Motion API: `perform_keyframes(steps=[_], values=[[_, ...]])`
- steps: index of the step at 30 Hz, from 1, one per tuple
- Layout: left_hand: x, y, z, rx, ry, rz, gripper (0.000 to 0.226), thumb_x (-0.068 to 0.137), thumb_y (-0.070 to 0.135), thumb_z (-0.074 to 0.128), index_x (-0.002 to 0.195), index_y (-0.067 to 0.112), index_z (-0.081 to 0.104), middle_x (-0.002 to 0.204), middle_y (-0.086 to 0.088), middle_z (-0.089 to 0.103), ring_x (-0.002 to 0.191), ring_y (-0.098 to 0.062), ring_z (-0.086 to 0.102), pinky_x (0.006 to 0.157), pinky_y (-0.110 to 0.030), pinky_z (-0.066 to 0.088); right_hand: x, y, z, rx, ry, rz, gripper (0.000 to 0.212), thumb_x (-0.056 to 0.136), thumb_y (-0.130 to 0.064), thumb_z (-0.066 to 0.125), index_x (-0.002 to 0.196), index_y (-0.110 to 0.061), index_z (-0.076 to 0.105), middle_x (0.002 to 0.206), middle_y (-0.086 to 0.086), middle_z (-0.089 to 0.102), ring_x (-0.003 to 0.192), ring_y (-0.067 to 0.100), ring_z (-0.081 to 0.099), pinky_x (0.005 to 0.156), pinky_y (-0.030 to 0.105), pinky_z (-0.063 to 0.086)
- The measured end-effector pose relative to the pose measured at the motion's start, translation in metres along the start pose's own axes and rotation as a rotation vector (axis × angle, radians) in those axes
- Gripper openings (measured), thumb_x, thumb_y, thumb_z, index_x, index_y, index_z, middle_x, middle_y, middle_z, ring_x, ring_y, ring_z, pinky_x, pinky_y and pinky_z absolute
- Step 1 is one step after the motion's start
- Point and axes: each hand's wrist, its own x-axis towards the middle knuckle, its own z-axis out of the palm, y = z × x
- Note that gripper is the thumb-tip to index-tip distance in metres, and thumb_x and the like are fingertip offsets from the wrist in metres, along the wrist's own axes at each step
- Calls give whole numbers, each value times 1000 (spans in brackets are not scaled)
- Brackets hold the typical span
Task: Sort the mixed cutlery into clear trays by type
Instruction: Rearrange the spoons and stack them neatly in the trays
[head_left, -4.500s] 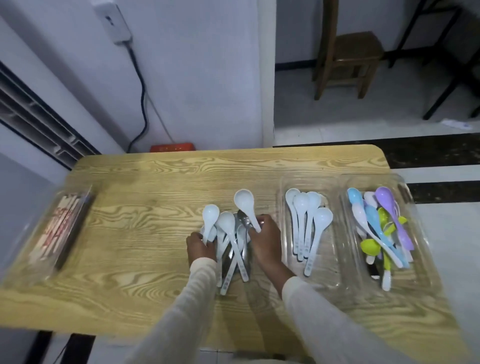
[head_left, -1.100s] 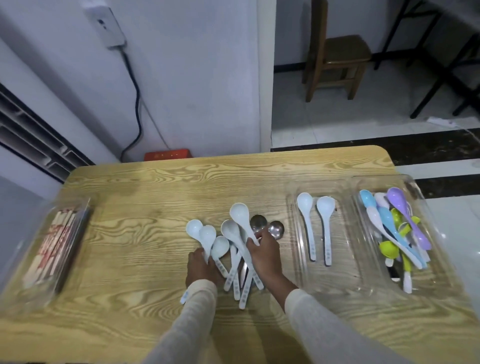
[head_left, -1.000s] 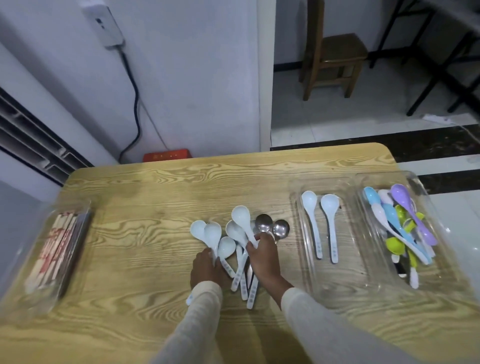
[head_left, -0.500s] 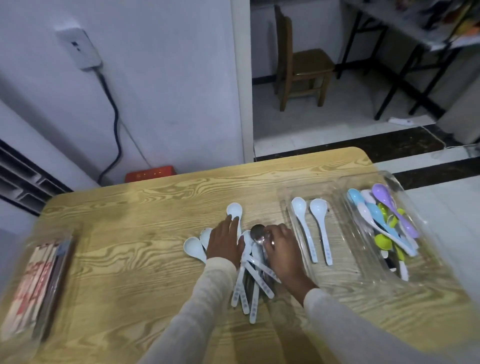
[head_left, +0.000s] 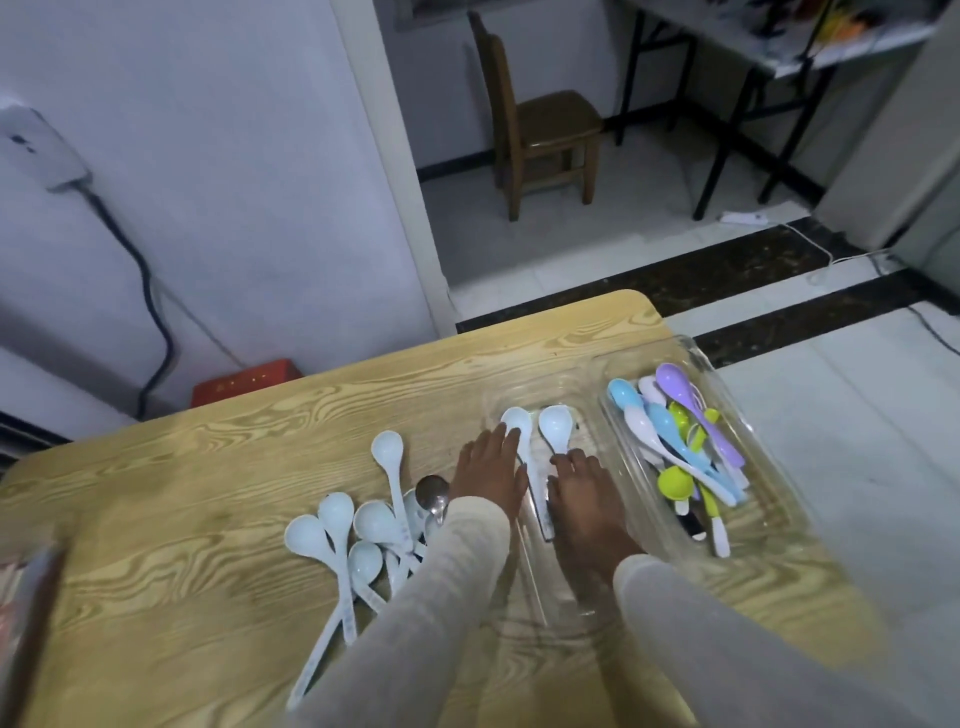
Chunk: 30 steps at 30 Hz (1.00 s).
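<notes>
Two white spoons lie in the clear middle tray (head_left: 550, 597): one bowl (head_left: 517, 421) on the left, one (head_left: 556, 427) on the right. My left hand (head_left: 491, 473) reaches over the tray's left rim with straight fingers touching the left spoon. My right hand (head_left: 582, 493) lies inside the tray over both handles, fingertips at the right spoon's neck; its grip is hidden. A pile of white spoons (head_left: 363, 525) and a metal spoon (head_left: 432, 491) lie on the table left of my arms. Coloured spoons (head_left: 675, 441) fill the right tray (head_left: 769, 499).
A third clear tray with chopsticks (head_left: 26, 597) sits blurred at the wooden table's (head_left: 208, 467) left edge. The right tray reaches the table's right edge. A white wall stands behind the table, with a red box (head_left: 244, 382) at its foot and a wooden chair (head_left: 540, 119) beyond the doorway.
Both hands have left the spoon pile and moved right to the middle tray. Since 4.5 s ago the white spoons in that tray have dropped to two. The camera has turned right.
</notes>
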Motion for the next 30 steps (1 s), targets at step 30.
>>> perform_keyframes(steps=[30], values=[[45, 90, 70, -310, -59, -721, 51, 93, 3, 45, 139, 1, 23, 133, -15, 38, 120, -26, 46, 99, -27, 35, 40, 71, -43, 761, -3, 160, 33, 85, -8, 61, 117, -11, 53, 111, 9, 52, 94, 24, 60, 78, 31, 46]])
